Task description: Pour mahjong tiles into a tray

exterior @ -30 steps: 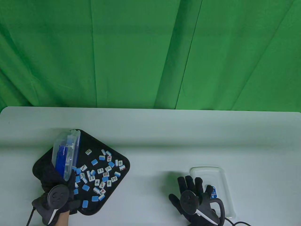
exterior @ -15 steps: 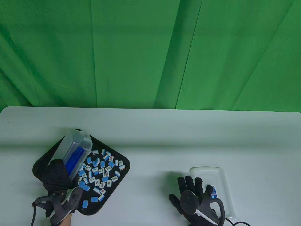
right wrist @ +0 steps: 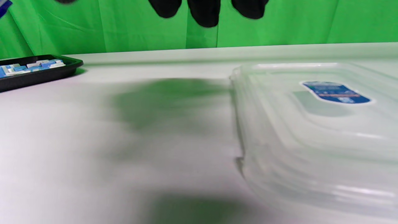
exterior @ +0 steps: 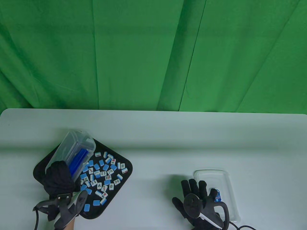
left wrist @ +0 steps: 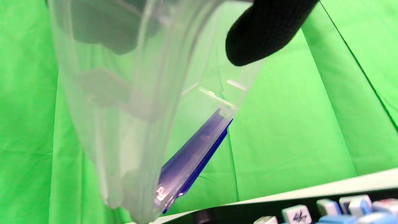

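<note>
Table (exterior: 168, 134): left hand (exterior: 58, 178) tilts container (exterior: 69, 153) over tray (exterior: 124, 165), mahjong tiles (exterior: 103, 173).

A clear plastic container (left wrist: 140, 102) fills the left and middle of the frame, running from the top edge down to the bottom, tilted and seen close up. Inside it, toward its lower right side, lies a dark blue piece (left wrist: 192, 158) slanting from the centre down to the lower middle. At the upper right, one black gloved fingertip of the left hand's fingers (left wrist: 264, 34) presses against the container's wall. Along the bottom right runs the dark rim of the tray (left wrist: 224, 213), with several mahjong tiles (left wrist: 329, 210) in white and blue lying in it. A pale strip of table (left wrist: 357, 182) shows just behind the tray. Green cloth (left wrist: 295, 124) fills the background.
</note>
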`<state>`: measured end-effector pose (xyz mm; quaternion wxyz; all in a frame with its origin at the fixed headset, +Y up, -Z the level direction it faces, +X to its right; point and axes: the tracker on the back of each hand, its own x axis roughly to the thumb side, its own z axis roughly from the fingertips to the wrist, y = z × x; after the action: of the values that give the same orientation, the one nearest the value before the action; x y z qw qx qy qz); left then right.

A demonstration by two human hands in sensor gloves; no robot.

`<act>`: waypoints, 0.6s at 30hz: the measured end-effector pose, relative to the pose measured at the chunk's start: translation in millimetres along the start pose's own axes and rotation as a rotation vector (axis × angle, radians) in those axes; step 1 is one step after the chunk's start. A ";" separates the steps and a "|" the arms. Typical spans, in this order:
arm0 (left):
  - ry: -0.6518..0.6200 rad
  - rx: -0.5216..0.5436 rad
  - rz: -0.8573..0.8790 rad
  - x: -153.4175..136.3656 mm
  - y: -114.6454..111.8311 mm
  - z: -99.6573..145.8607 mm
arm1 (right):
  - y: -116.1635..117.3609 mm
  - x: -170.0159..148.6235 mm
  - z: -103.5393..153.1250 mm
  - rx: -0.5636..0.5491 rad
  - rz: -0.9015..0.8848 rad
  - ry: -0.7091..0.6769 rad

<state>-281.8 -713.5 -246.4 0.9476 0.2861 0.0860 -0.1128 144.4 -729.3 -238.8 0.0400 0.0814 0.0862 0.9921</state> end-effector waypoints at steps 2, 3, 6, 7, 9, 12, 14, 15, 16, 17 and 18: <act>0.016 0.012 0.048 -0.4 5.7 -0.4 | 0.1 -0.1 -0.1 -0.003 -0.002 0.001; 0.022 0.014 0.065 -0.4 7.9 -0.7 | 0.1 -0.2 -0.1 -0.004 -0.003 0.002; 0.062 0.025 0.178 0.5 19.8 -1.4 | -0.1 -0.8 -0.3 -0.010 -0.008 0.006; 0.066 0.032 0.221 1.5 24.3 -1.6 | -0.8 -1.5 -0.1 -0.024 -0.015 0.007; 0.066 0.038 0.296 3.9 31.8 -1.8 | -3.2 -3.4 0.9 -0.055 -0.042 0.007; 0.064 0.018 0.445 11.1 41.7 -1.4 | -6.9 -7.1 2.0 -0.097 -0.132 -0.009; 0.060 -0.003 0.538 17.5 45.5 -0.7 | -8.3 -10.2 2.0 -0.105 -0.210 -0.022; 0.051 -0.021 0.577 21.9 47.5 -0.4 | -9.1 -11.7 2.1 -0.113 -0.255 -0.029; 0.034 -0.045 0.627 28.1 49.1 0.0 | -9.9 -13.6 2.1 -0.125 -0.313 -0.045; 0.020 -0.057 0.656 33.3 50.1 0.5 | -10.3 -14.4 2.0 -0.129 -0.340 -0.052; 0.002 -0.071 0.681 39.8 51.2 0.9 | -10.9 -15.3 2.3 -0.132 -0.377 -0.062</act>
<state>-230.1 -679.0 -227.9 0.9401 0.2653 -0.0098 0.2136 160.5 -719.7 -240.9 0.2328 0.0916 0.0333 0.9676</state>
